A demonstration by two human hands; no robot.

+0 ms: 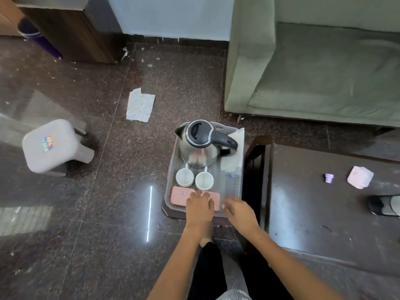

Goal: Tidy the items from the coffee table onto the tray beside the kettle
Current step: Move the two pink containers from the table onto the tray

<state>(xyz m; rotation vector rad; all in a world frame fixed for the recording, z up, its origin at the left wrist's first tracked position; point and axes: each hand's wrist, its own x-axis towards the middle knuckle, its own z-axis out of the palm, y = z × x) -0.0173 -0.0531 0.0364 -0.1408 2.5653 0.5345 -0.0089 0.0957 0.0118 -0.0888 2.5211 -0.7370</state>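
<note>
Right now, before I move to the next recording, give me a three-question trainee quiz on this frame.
1. True or false: the kettle stands on the coffee table.
2. How many white cups sit on the tray?
3. Which item lies under the left hand? A) pink flat box B) purple cap C) pink tub

Key:
1. False; it stands at the tray's far end.
2. Two, side by side in front of the kettle.
3. A. The purple cap and pink tub are still on the coffee table. The right hand hovers at the box's right end, fingers spread.
</note>
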